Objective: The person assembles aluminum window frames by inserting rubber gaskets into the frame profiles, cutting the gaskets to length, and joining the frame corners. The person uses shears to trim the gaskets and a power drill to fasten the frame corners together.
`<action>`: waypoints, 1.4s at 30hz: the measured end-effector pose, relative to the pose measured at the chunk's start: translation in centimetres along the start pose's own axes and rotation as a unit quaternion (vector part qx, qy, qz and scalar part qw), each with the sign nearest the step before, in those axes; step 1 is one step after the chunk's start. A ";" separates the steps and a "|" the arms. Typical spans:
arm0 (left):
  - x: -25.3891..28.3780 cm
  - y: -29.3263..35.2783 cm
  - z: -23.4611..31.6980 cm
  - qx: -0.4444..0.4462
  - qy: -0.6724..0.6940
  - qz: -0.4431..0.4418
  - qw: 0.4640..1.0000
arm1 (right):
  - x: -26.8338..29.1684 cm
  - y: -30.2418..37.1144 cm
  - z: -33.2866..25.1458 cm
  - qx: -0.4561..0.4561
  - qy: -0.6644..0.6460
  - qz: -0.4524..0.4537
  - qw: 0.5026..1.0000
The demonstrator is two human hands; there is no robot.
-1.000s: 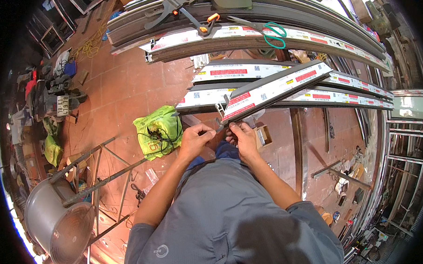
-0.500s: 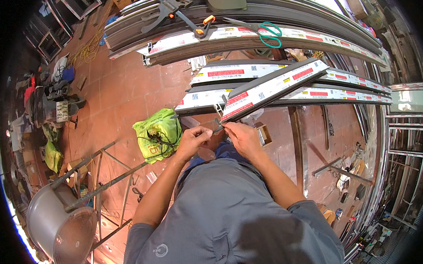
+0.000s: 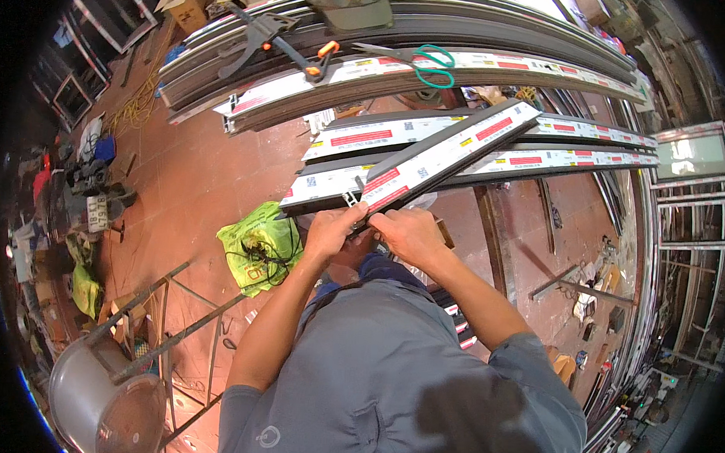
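A short frame profile (image 3: 451, 156), dark with white-and-red protective film on top, lies slanted across two longer film-covered profiles (image 3: 350, 136). Its hollow near end points at me. Closed at that end, my left hand (image 3: 333, 232) has its fingertips against the profile's left corner. My right hand (image 3: 411, 234) is curled just beside it, fingers pinched near the right corner. Something small and dark shows between the two hands, mostly hidden by the fingers; I cannot make out what it is.
Beyond lies a stack of long profiles (image 3: 497, 31) carrying green-handled scissors (image 3: 432, 67), a bar clamp (image 3: 285, 48) and a cap (image 3: 350, 6). A lime-green bag (image 3: 258, 243) sits on the tiled floor at left, near a metal frame (image 3: 187, 332) and a grey tub (image 3: 81, 384).
Both hands have come closer together at the profile's near end; the left moved up against its corner. The thin dark strip seen between the fingers before is now mostly hidden. The view has shifted slightly.
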State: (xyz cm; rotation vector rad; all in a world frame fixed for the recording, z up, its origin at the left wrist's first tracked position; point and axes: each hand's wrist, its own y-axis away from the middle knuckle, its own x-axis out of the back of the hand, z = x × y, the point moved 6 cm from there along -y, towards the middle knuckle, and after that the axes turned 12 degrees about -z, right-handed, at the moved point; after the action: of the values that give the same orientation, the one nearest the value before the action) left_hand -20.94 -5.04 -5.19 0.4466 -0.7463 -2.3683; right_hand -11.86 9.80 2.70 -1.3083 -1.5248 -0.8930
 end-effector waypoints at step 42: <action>-0.3 2.9 -2.9 -0.056 0.028 -0.040 0.997 | 4.6 3.6 11.1 -0.050 0.113 -0.006 0.992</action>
State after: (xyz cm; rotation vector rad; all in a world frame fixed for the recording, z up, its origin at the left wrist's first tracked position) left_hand -18.04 -7.92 -5.61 0.5015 -0.5772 -2.4464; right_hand -10.42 22.27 3.34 -1.2252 -1.3272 -1.0984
